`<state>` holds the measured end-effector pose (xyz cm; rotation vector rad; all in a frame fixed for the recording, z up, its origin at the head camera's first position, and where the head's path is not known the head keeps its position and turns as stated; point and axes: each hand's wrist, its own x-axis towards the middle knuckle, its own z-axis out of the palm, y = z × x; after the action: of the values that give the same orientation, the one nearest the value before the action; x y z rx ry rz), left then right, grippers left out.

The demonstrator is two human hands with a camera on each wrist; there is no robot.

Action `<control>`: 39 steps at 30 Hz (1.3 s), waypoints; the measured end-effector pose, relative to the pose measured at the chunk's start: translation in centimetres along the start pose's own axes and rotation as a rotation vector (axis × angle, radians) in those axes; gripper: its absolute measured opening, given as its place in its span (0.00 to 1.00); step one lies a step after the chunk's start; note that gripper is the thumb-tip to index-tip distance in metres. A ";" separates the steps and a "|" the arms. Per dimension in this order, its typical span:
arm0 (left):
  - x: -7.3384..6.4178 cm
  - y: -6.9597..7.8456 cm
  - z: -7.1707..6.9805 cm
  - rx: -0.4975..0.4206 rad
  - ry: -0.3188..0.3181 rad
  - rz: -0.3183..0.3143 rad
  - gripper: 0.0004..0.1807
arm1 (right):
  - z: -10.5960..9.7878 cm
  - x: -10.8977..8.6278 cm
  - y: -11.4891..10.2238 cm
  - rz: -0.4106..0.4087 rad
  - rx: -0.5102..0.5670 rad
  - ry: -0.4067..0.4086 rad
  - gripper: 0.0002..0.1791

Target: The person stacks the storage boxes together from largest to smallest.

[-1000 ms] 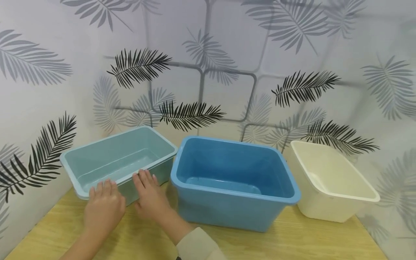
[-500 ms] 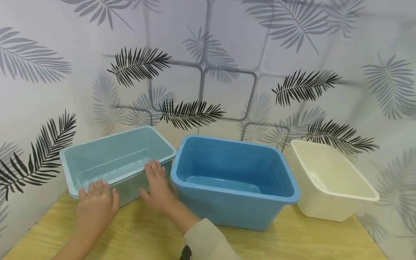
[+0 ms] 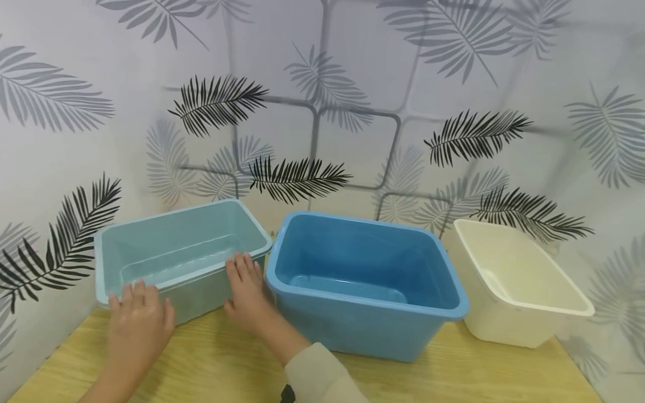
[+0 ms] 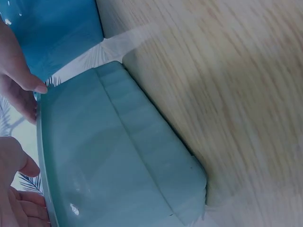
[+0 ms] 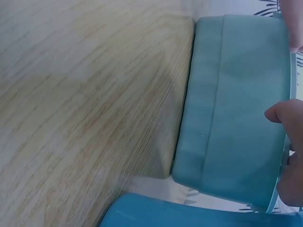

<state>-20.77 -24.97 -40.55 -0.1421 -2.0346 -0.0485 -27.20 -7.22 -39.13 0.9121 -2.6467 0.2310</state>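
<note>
A pale teal plastic tub (image 3: 199,296) stands at the left of the wooden table. My left hand (image 3: 136,322) rests with extended fingers on the left part of its near rim. Farther right on the same rim lie the fingers of my right hand (image 3: 247,294). In the left wrist view the left hand (image 4: 12,161) touches the rim, its thumb apart from the wall. The right hand's thumb (image 5: 284,113) sticks out before the wall in the right wrist view. Both palms are outside the tub, and no objects show inside it.
A larger blue tub (image 3: 347,324) stands just right of the teal one, close to the right forearm. Beyond it is a cream tub (image 3: 509,324). Leaf-patterned sheeting (image 3: 363,145) rises behind. Wooden tabletop (image 3: 216,364) shows in front.
My hands have spread apart along the rim, the left hand leftward and the right hand rightward. The teal tub has turned slightly, its near rim lying flatter across the view.
</note>
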 end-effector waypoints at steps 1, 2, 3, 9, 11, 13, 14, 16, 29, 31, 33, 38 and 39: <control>0.0 -0.2 0.0 0.007 -0.001 0.003 0.25 | 0.0 0.0 -0.1 -0.004 -0.025 0.008 0.38; 0.0 -0.3 0.0 0.009 0.007 0.005 0.25 | 0.0 -0.1 -0.2 -0.006 -0.040 0.016 0.38; -0.1 -0.4 0.0 0.008 0.009 0.003 0.26 | -0.1 -0.1 -0.3 -0.008 -0.052 0.025 0.37; 0.1 -1.2 0.2 -0.017 0.005 0.011 0.23 | -0.7 -0.3 -0.8 -0.007 -0.059 0.061 0.34; 0.1 -1.5 0.2 -0.034 -0.018 0.020 0.20 | -0.8 -0.5 -0.9 -0.011 -0.077 0.069 0.34; 0.2 -1.8 0.1 -0.046 -0.041 0.034 0.19 | -0.8 -0.5 -1.0 -0.023 -0.121 0.090 0.33; 0.3 -1.9 0.1 -0.052 -0.047 0.042 0.18 | -0.8 -0.6 -1.0 -0.030 -0.148 0.103 0.32; 0.4 -2.2 0.0 -0.067 -0.053 0.053 0.18 | -0.7 -0.6 -1.0 -0.051 -0.202 0.138 0.31; 1.2 -3.9 0.3 -0.133 -0.091 0.028 0.17 | -1.0 -1.1 -1.9 -0.101 -0.279 0.181 0.31; 1.2 -4.2 0.3 -0.149 -0.114 0.006 0.17 | -0.8 -1.2 -2.1 -0.109 -0.288 0.211 0.30; 1.2 -4.5 0.2 -0.157 -0.148 -0.024 0.17 | -0.6 -1.4 -2.3 -0.121 -0.297 0.237 0.28; 1.6 -5.9 -0.8 -0.137 -0.336 -0.065 0.16 | -0.8 -1.7 -2.7 -0.180 -0.248 0.275 0.27; 1.7 -6.3 -1.0 -0.130 -0.371 -0.050 0.17 | -0.9 -1.8 -2.6 -0.192 -0.222 0.292 0.27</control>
<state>-21.40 -31.21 -38.44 -0.1930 -2.4062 -0.1982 -24.03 -8.02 -38.78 0.9683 -2.2487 0.0192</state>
